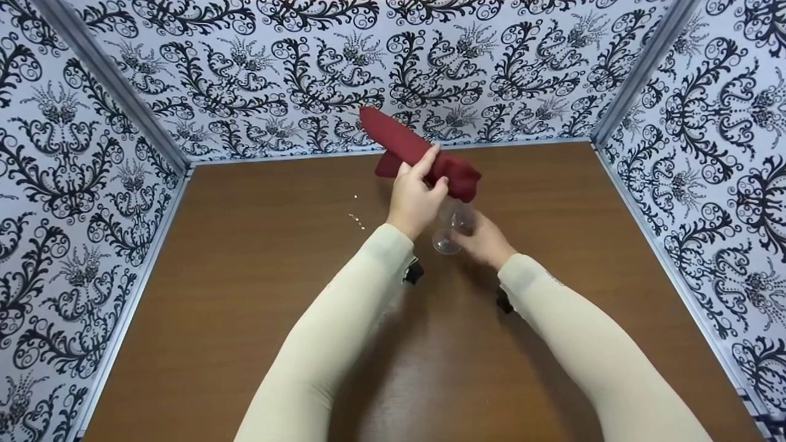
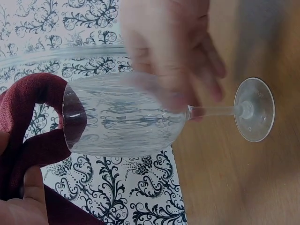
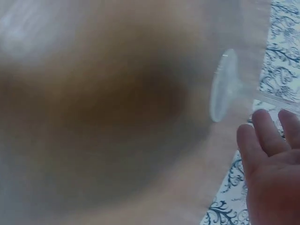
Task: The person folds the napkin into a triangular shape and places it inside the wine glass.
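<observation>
A dark red cloth (image 1: pixel 402 140) is held up near the back of the table by my left hand (image 1: pixel 417 197), its thumb and fingers gripping it. Just below and to the right, my right hand (image 1: pixel 488 242) holds a clear wine glass (image 1: pixel 447 244) around the stem and the bottom of the bowl. In the left wrist view the ribbed bowl of the glass (image 2: pixel 119 126) points at a loop of the cloth (image 2: pixel 47 86); whether rim and cloth touch, I cannot tell. Several fingers of the right hand (image 3: pixel 276 173) lie beside the stem in the right wrist view.
Small white specks (image 1: pixel 356 220) lie on the brown wooden table (image 1: pixel 258 276), left of the hands. Patterned black-and-white panels (image 1: pixel 276 80) stand close behind the cloth and along both sides. Much of the right wrist view is blurred.
</observation>
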Demonstrator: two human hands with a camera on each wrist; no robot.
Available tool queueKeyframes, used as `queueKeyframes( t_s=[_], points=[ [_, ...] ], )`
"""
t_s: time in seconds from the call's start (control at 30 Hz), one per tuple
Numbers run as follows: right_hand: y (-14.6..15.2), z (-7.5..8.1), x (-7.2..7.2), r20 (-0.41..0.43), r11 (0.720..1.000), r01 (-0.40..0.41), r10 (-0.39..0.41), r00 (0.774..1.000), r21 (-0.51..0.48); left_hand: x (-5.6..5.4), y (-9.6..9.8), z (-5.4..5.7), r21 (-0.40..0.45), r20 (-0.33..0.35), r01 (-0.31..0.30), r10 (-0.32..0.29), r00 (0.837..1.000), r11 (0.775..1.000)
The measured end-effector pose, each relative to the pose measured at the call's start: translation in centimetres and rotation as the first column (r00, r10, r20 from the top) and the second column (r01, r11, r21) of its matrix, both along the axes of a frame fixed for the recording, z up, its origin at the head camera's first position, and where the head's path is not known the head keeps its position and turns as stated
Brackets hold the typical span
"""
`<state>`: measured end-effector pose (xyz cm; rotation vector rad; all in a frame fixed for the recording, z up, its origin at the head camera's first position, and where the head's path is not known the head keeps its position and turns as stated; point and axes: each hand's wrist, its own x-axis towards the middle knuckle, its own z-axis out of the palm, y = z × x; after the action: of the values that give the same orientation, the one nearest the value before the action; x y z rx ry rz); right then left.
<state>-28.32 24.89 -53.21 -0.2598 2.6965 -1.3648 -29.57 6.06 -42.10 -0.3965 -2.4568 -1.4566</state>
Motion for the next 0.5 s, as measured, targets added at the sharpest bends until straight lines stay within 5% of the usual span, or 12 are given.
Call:
queueKeyframes(
  t_s=[0.13,0.3,0.5],
  points=[
    [0.1,-1.1,0.1,0.032,0.98,-0.102,0.098,0.995,0.168,-0.1,0.0,0.1,-0.026,0.009,-0.002,0.002,1.0,1.0],
    [0.5,-2.2,0.5,0.09,0.892,-0.235,0.217,0.972,0.387,-0.2,0.1,0.3,-0.038,0.03,-0.005,0.006,1.0,0.999],
    [0.7,-2.2,1.0,0.112,0.835,-0.27,0.247,0.963,0.479,-0.3,0.2,0.3,-0.067,0.069,-0.002,0.006,0.998,0.998]
  ],
)
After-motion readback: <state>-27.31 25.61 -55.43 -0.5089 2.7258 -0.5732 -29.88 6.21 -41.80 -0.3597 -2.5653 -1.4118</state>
